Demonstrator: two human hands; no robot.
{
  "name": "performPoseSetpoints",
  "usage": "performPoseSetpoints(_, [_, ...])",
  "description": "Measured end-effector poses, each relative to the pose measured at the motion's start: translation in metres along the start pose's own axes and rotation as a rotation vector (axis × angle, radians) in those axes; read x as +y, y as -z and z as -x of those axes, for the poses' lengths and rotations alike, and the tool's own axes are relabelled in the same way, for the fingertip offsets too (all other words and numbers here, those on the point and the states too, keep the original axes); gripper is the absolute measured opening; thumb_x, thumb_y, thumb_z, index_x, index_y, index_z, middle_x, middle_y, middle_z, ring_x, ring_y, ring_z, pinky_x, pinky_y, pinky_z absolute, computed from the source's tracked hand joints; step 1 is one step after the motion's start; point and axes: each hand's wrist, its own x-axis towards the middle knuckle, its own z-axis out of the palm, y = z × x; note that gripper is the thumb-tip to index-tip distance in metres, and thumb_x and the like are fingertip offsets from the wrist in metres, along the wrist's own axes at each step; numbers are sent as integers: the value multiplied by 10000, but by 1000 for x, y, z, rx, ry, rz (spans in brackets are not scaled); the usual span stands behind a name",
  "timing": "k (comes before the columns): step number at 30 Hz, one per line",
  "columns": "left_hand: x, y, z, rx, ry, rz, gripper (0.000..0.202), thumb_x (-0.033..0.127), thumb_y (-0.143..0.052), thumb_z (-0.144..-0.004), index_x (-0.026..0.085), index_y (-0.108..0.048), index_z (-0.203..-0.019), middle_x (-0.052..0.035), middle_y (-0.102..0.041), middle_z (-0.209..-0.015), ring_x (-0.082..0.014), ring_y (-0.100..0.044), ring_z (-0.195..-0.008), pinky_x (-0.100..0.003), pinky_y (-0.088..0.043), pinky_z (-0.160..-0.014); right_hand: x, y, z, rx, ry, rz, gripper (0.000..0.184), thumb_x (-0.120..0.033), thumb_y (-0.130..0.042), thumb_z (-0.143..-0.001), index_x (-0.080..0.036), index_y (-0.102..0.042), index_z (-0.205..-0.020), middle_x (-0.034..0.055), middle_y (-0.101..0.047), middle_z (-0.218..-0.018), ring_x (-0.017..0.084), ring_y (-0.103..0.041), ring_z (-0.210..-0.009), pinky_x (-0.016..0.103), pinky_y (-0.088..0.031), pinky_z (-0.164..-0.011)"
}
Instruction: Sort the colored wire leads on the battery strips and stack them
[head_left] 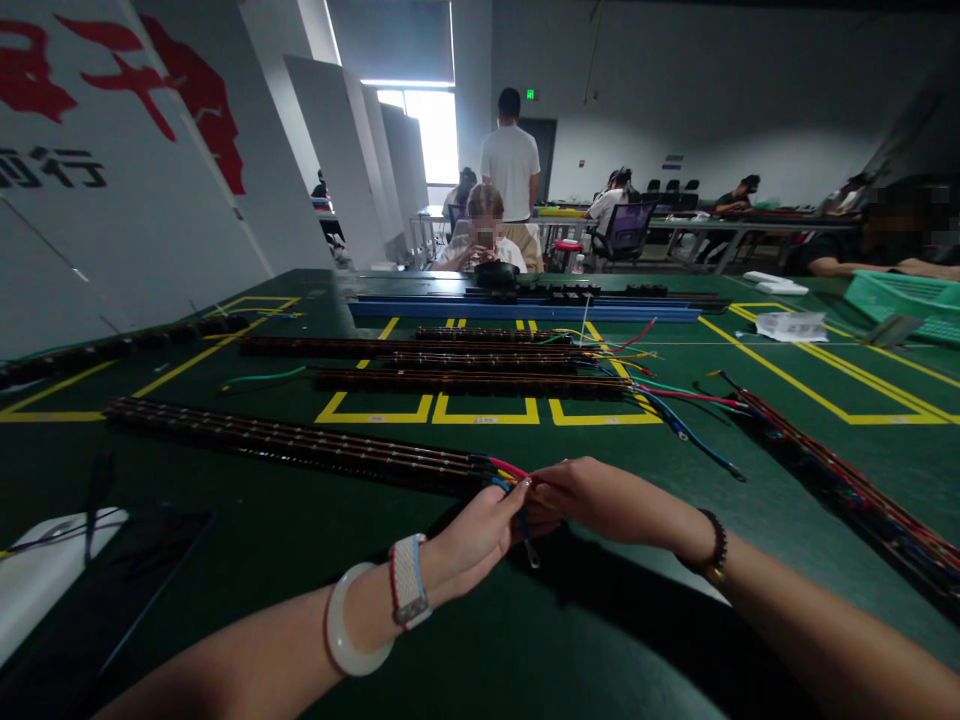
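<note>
Wires (508, 467) in red, yellow and blue come out of the right end of the near strip (300, 442), a long black piece with copper-coloured rods lying slantwise on the green table (277, 560). Just off that end, the left hand (474, 532) pinches the wires between thumb and bent fingers. The right hand (592, 497) meets it there, fingers curled in on the same wires; its fingertips are partly hidden, so how tightly it grips I cannot tell. A metal lug (533, 554) hangs below the hands, past the same end of the near strip. Beyond the near strip, more dark strips (465, 381) lie across yellow tape (577, 421), and farther beyond it is a blue rail (525, 311). Well right of the near strip, a wired strip (847, 480) runs diagonally; a green basket (911, 305) sits beyond and far to the right. Left and nearer than the near strip lies a white object (45, 570).
</note>
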Motion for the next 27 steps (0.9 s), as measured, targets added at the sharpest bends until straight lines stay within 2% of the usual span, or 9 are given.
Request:
performPoseSetpoints(4, [6, -3, 3, 22, 53, -13, 138, 230, -519, -886, 111, -585, -910, -122, -675, -962, -202, -635, -947, -411, -420, -952, 23, 4, -9, -41, -77, -239, 251, -322, -453, -919, -149, -634, -904, 49, -670, -773, 116, -566, -618, 220, -393, -537])
performPoseSetpoints(8, [7, -3, 3, -4, 58, 3, 137, 214, -478, -902, 103, -558, -923, -123, -677, -911, -193, -651, -894, -397, -434, -929, 42, -1, -18, -88, -183, -424, 359, -462, -470, -896, -134, -587, -811, 35, -633, -657, 114, -551, -550, 223, -391, -504])
performPoseSetpoints(13, [12, -6, 5, 29, 108, 13, 117, 221, -462, -910, 124, -522, -884, -88, -659, -852, -171, -646, -822, -376, -449, -874, 51, -8, -25, -21, -234, -796, 435, -573, -564, -802, -139, -554, -803, -11, -571, -604, 110, -554, -541, 216, -407, -491])
performPoseSetpoints(16, [16, -10, 5, 60, 119, 33, 96, 213, -457, -912, 139, -511, -882, -45, -634, -801, -144, -629, -767, -357, -446, -860, 56, -14, -30, 20, -254, -1053, 421, -550, -639, -758, -144, -538, -806, -20, -576, -649, 86, -541, -528, 186, -383, -448])
performPoseSetpoints(19, [17, -9, 4, 41, 106, 15, 93, 210, -442, -916, 147, -511, -908, -35, -627, -798, -142, -621, -763, -341, -441, -831, 60, -19, -36, 55, -224, -1215, 378, -502, -648, -776, -139, -551, -818, -27, -571, -637, 66, -518, -504, 162, -359, -418])
performPoseSetpoints(23, [11, 2, 1, -42, 105, -69, 143, 286, -473, -903, 149, -505, -879, -55, -636, -792, -166, -627, -763, -328, -436, -768, 65, -24, -47, 133, -212, -1301, 340, -459, -666, -774, -139, -554, -800, -29, -569, -627, 70, -529, -505, 167, -400, -427])
performPoseSetpoints(27, [4, 14, -4, -114, 119, -130, 219, 366, -492, -889, 150, -497, -858, -54, -635, -746, -170, -630, -744, -352, -435, -803, 70, -26, -58, 188, -231, -1301, 337, -453, -677, -759, -142, -546, -765, -32, -554, -597, 73, -518, -481, 178, -431, -424])
